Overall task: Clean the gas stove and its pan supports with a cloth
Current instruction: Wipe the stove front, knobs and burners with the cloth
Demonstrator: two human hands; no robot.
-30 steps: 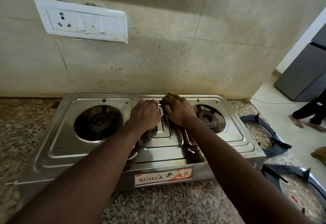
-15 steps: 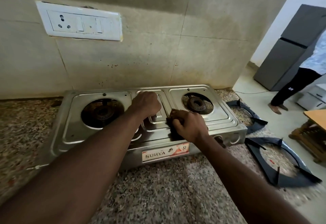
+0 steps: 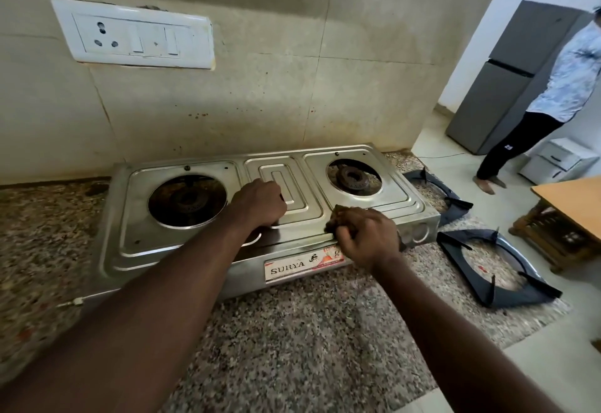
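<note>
A steel two-burner gas stove (image 3: pixel 136 243) sits on the granite counter against the tiled wall, its burners bare. My left hand (image 3: pixel 258 203) rests as a fist on the stove's middle panel. My right hand (image 3: pixel 367 237) presses a dark brown cloth (image 3: pixel 336 216) on the top near the front edge, right of centre; most of the cloth is hidden under my fingers. Two dark pan supports lie on the counter right of the stove: one (image 3: pixel 448 199) beside its right end, the other (image 3: pixel 507 292) nearer the counter's front corner.
The granite counter (image 3: pixel 309 341) ends just right of the pan supports. A switch and socket plate (image 3: pixel 136 34) is on the wall. Beyond the counter stand a person (image 3: pixel 559 94), a grey fridge (image 3: pixel 507 87) and a wooden table (image 3: pixel 572 207).
My right hand has slid the cloth from the back centre of the stove top toward the front edge and rightward. My left hand stays on the middle panel. The view has turned right.
</note>
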